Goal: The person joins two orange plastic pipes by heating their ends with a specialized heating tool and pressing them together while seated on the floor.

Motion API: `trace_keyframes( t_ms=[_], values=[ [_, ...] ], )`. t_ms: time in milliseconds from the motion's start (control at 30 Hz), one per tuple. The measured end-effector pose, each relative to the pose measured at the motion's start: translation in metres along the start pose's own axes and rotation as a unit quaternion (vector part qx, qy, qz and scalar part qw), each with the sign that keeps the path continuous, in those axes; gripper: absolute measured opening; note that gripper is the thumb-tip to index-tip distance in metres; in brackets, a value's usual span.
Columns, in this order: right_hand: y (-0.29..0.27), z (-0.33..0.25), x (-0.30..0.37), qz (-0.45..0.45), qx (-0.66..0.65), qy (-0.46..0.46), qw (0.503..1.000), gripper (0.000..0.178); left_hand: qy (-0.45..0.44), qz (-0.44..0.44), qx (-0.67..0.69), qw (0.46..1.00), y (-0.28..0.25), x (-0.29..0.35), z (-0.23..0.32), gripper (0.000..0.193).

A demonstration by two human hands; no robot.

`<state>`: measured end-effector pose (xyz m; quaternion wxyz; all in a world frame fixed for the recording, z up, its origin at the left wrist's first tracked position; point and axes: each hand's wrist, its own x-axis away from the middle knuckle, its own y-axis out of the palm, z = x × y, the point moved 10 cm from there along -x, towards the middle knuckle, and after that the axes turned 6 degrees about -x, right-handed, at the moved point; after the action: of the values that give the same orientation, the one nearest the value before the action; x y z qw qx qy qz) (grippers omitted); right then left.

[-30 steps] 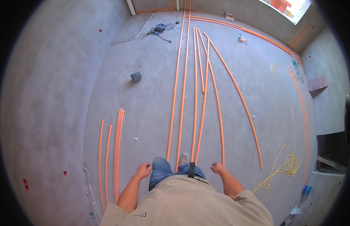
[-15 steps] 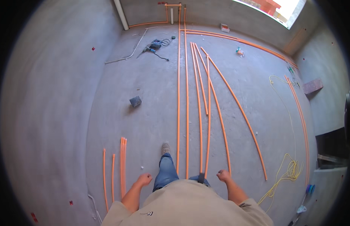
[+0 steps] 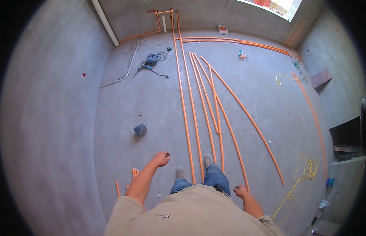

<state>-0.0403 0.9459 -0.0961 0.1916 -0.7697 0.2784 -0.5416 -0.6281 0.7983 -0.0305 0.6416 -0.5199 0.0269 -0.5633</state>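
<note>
My left hand (image 3: 161,159) hangs in front of me over the floor, its fingers loosely curled with nothing visible in them. Lower and to the right, my right hand (image 3: 241,191) is also curled beside my hip, above the end of an orange pipe (image 3: 237,151). No pipe is in either hand. Several long orange pipes (image 3: 185,118) run along the floor around my feet and away toward the far wall. One shoe (image 3: 208,160) stands among them; the other shoe (image 3: 180,174) is to their left.
A dark block (image 3: 140,129) lies ahead on the left, with a blue corded power tool (image 3: 150,59) beyond it. Short orange pipes (image 3: 135,172) lie at lower left. Yellow cable (image 3: 310,169) is coiled on the right. A small box (image 3: 222,30) sits by the far wall.
I have stepped, and a second shoe now shows among the pipes. My left hand has swung forward; my right hand has dropped slightly. The short pipes at left have slid lower in view.
</note>
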Motion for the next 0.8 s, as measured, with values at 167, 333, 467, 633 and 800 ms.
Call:
trace_keyframes(
  t_ms=[167, 333, 467, 633, 800],
  values=[
    [-0.010, 0.025, -0.050, -0.057, -0.045, 0.140, 0.988, 0.035, 0.019, 0.002, 0.010, 1.000, -0.011, -0.049, 0.053, 0.039],
    [-0.078, -0.028, -0.139, -0.043, 0.045, -0.009, 0.998, 0.031, -0.005, 0.009, 0.019, 1.000, -0.013, -0.060, 0.048, 0.038],
    [-0.136, -0.083, -0.214, -0.034, 0.124, -0.038, 0.991, 0.038, -0.093, 0.020, 0.064, 0.993, -0.026, -0.059, 0.016, 0.038],
    [-0.198, -0.205, -0.309, 0.015, 0.104, -0.069, 0.992, 0.038, -0.143, 0.009, 0.067, 0.987, -0.054, -0.083, -0.031, 0.040],
    [-0.208, -0.360, -0.353, 0.047, 0.078, -0.115, 0.989, 0.037, -0.173, -0.034, 0.073, 0.982, -0.113, -0.144, -0.092, 0.040]
  ],
)
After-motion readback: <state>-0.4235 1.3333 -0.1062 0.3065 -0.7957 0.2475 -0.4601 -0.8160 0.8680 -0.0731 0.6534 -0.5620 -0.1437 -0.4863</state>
